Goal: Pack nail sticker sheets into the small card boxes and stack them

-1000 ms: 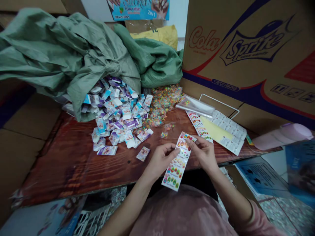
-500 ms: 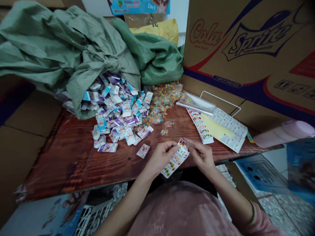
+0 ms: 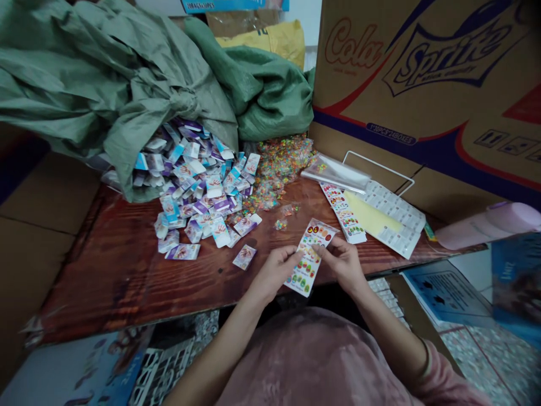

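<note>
Sticker strip held above the desk's near edge, left hand and right hand grip pinching opposite sides; uneven thumb pull could crease it, slack pinch drop it.

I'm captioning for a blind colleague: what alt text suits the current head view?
A person's left hand and right hand hold a printed sheet near the front edge of a reddish wooden table. Small boxes lie heaped below a green sack, beside colourful packets.
</note>
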The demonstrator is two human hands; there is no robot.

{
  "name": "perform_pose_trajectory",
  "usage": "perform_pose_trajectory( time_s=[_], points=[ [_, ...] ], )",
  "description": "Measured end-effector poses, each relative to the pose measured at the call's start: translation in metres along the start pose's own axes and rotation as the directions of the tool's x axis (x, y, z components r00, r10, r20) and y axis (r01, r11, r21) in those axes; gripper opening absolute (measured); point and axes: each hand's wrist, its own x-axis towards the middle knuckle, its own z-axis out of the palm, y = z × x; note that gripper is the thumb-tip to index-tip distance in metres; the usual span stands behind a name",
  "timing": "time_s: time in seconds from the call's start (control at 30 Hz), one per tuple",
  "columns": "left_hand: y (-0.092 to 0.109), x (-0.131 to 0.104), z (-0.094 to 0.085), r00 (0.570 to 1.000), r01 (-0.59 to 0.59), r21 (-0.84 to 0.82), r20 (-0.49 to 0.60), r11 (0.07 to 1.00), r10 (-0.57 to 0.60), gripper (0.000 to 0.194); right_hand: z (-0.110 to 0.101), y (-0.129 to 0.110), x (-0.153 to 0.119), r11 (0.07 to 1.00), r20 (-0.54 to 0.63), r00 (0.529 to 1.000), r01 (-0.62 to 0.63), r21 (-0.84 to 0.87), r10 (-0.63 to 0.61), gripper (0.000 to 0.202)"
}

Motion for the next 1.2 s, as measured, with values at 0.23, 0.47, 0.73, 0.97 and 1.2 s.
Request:
perform_pose_trajectory(
  time_s=[0.23,0.47,0.73,0.97,1.2],
  points=[
    [0.001,0.002,-0.002,0.994,0.027,-0.162,-0.099,0.986,-0.043,0.039,-0.014,0.005,-0.007,0.789,0.325,0.855,0.506,-0.348,-0.405,0.037],
    [-0.002,0.0,-0.001,0.999,-0.015,-0.083,-0.046,0.996,0.012,0.039,-0.015,0.004,-0.007,0.901,0.346,0.905,0.345,-0.263,-0.246,0.036],
    [-0.012,0.005,-0.007,0.991,-0.123,0.134,-0.034,0.983,0.129,0.036,-0.002,0.013,-0.003,0.993,0.175,0.984,-0.014,-0.114,0.034,0.025],
    [-0.016,-0.003,-0.005,0.994,-0.108,0.095,-0.019,0.99,0.111,0.038,-0.006,0.014,-0.013,0.778,0.243,0.907,0.419,-0.467,-0.343,0.034],
    [-0.002,-0.012,-0.006,0.995,-0.103,0.029,0.005,0.994,0.103,0.032,-0.012,-0.003,-0.013,0.669,0.501,0.793,0.584,-0.459,-0.348,0.047]
  ],
)
